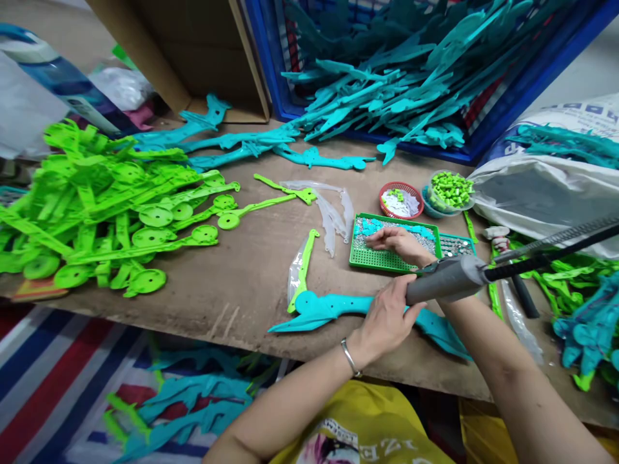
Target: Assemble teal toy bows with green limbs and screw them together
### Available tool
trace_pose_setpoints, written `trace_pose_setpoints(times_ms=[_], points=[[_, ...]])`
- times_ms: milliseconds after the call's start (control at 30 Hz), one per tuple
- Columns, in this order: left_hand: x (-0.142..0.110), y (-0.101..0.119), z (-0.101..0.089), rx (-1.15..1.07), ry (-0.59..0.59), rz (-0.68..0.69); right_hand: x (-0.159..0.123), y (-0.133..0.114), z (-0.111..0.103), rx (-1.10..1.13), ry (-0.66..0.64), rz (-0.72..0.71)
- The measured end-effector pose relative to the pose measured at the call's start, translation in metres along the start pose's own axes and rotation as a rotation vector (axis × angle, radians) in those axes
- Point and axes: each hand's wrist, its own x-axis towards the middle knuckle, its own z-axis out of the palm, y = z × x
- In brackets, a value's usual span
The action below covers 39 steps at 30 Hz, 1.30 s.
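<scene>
A long turquoise plastic part (319,308) lies near the table's front edge. My left hand (389,316) is wrapped over its middle, fingers closed on it. Just above that hand, a grey electric screwdriver (447,280) hangs from a spring cable, its front end close to my fingers. Over a green tray (355,261) of small metal screws and turquoise pieces, my right hand (397,241) has its fingertips drawn together; anything between them is too small to make out. Left of the turquoise part stands a bright green strip (303,270) with a clear plastic piece.
A heap of green parts (120,219) covers the left side. Behind is a blue crate (271,71) of turquoise parts beside a cardboard box (193,51). A red basket (420,203) and a bowl of green bits (452,191) stand behind the tray. A white sack (546,187) is right.
</scene>
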Motion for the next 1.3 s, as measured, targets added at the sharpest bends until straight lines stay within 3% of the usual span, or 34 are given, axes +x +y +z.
trace_pose_setpoints(times_ms=[100,233,367,500,567,667,800,900,967,1033,1167,1300], points=[[0.0,-0.003,-0.001,0.004,0.005,0.007,-0.011,-0.011,-0.01,0.032,0.092,-0.122],[0.007,-0.01,-0.003,0.037,0.062,-0.035,-0.067,-0.015,-0.016,0.143,0.104,-0.281],[0.012,-0.007,-0.008,0.214,0.037,0.019,-0.118,-0.005,0.012,0.007,0.206,-0.358],[0.001,-0.001,-0.022,0.526,0.034,0.13,-0.129,-0.002,0.037,-0.135,0.379,-0.382],[-0.014,-0.005,-0.038,0.588,0.087,0.175,-0.128,-0.007,0.037,-0.117,0.446,-0.382],[-0.045,-0.021,-0.079,0.662,0.255,0.229,-0.129,-0.017,0.027,-0.103,0.494,-0.385],[-0.084,-0.045,-0.144,0.835,0.461,0.096,-0.127,-0.024,0.016,-0.167,0.476,-0.371],[-0.1,-0.051,-0.168,0.866,0.499,0.044,-0.117,-0.026,0.012,-0.227,0.5,-0.413],[-0.105,-0.05,-0.165,0.831,0.466,0.063,-0.107,-0.027,0.013,-0.254,0.548,-0.477],[-0.107,-0.046,-0.149,0.762,0.427,0.097,-0.095,-0.028,0.016,-0.236,0.583,-0.536],[-0.108,-0.04,-0.098,0.605,0.374,0.219,-0.062,-0.02,0.025,-0.058,0.664,-0.646],[-0.109,-0.039,-0.05,0.464,0.239,0.342,-0.032,-0.005,0.029,0.01,0.729,-0.739]])
